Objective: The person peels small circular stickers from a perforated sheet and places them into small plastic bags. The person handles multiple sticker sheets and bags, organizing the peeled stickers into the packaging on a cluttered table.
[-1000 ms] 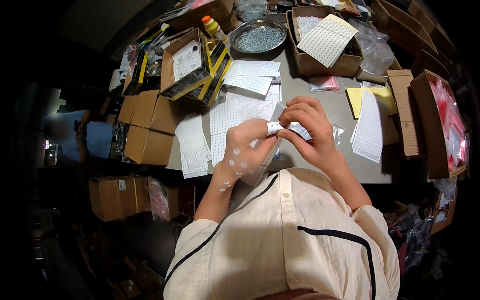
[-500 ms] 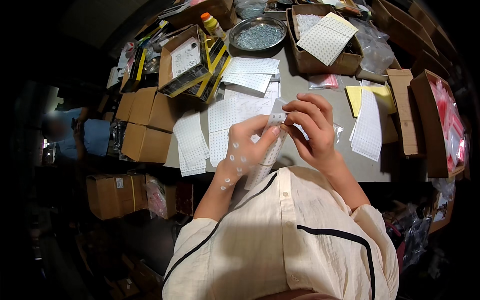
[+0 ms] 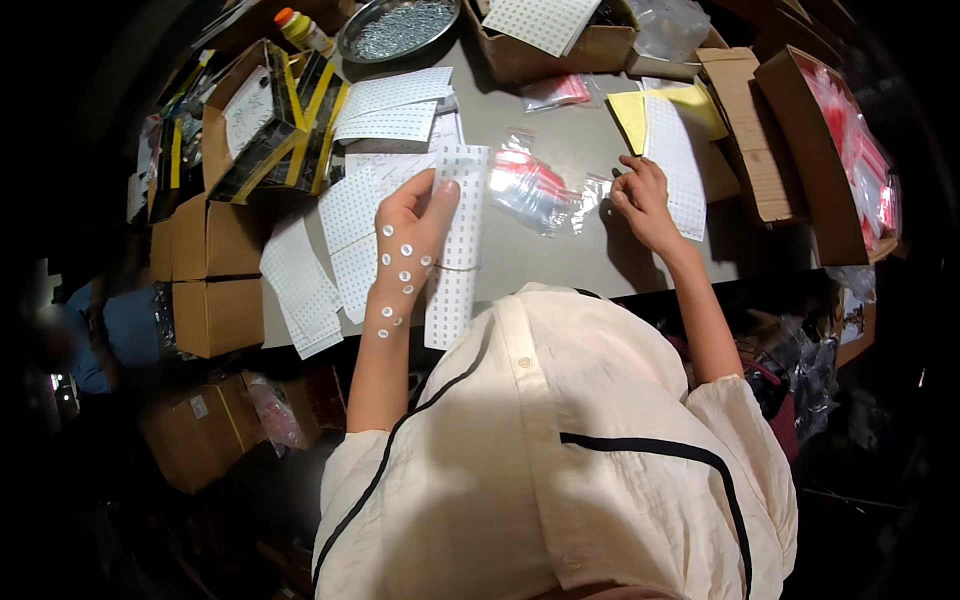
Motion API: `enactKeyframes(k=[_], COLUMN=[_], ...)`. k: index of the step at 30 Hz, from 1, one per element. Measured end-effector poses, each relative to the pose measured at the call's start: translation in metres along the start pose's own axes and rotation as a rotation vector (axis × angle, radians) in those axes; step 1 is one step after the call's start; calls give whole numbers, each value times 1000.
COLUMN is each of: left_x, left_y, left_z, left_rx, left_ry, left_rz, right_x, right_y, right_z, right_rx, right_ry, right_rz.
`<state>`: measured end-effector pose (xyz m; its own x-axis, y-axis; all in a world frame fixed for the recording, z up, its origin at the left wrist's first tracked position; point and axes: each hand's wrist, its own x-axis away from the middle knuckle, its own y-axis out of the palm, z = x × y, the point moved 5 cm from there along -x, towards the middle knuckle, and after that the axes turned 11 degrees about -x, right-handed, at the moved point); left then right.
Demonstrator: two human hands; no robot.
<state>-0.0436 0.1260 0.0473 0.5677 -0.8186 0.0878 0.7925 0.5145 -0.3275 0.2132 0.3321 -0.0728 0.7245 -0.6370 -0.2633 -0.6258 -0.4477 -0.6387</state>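
My left hand (image 3: 408, 238) lies flat, fingers spread, on a long white sheet of small dotted stickers (image 3: 455, 290) at the table's near edge. Several small round white stickers cling to the back of that hand and wrist. My right hand (image 3: 640, 195) is stretched out to the right, fingers curled, its tips at the edge of a small clear bag (image 3: 592, 195); whether it grips the bag is unclear. A pile of clear bags with red contents (image 3: 528, 185) lies between the hands. Just past the right hand a white dotted sheet (image 3: 675, 160) rests on yellow paper (image 3: 632, 112).
More dotted sheets (image 3: 395, 95) cover the grey table (image 3: 560, 255). At the back stand a metal bowl of small pieces (image 3: 400, 25) and a cardboard box (image 3: 560, 45). Open boxes with red packets (image 3: 850, 140) are at the right, brown cartons (image 3: 210, 270) at the left.
Both hands were together near my chest on a small strip. They have parted: the left went down flat on the sticker sheet, the right reached out to the bags on the right.
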Motion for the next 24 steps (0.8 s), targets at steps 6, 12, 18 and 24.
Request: enactKeyframes(k=[6, 12, 18, 24], left_x=[-15, -12, -8, 1], left_y=[-3, -2, 9, 18], left_z=[-2, -6, -9, -1], left_rx=[-4, 11, 48, 172], left_ry=[12, -52, -65, -134], left_rz=[-13, -44, -28, -32], right_x=[-1, -1, -5, -14], right_y=[24, 21, 23, 6], right_z=[14, 9, -8, -26], right_rx=[96, 192, 401, 115], right_ry=[76, 76, 5, 33], right_rz=[-31, -40, 32, 217])
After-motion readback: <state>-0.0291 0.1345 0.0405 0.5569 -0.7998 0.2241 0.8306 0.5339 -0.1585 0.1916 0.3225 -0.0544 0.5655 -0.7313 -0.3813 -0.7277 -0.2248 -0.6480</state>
